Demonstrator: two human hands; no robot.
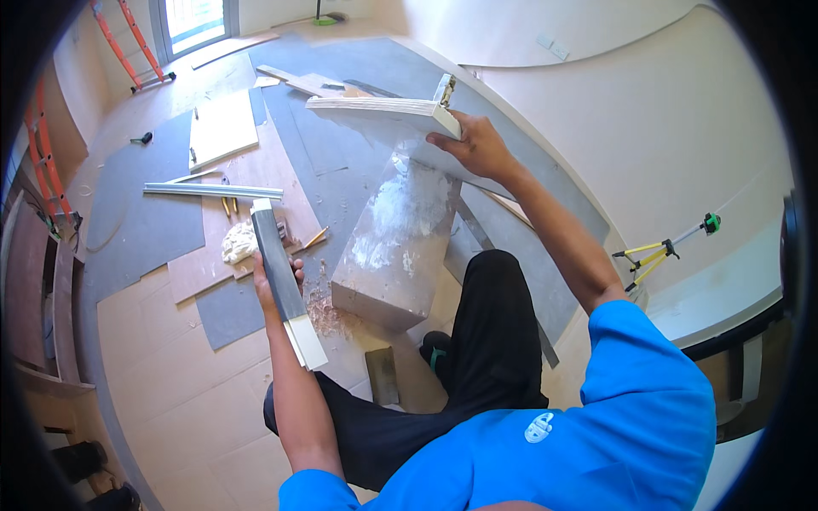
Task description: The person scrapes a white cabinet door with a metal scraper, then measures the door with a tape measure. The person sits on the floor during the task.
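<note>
tan floor point(179, 375) beneath grey sheets point(145, 226), shavings point(327, 318)

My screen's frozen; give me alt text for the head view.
A person's left hand holds a dark grey bar with pale ends while the right hand grasps a thick pale board by one end. A worn block smeared with white stands in front, with shavings beside it. Farther left lie a crumpled white bundle and a metal rail.

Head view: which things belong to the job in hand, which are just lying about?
Job in hand:
dark-and-white strip, in the left grip
layered-edge panel, in the right grip
possibly the white-smeared block

Apparently just about:
metal channel
crumpled white bundle
orange ladder
yellow-legged tripod
</note>
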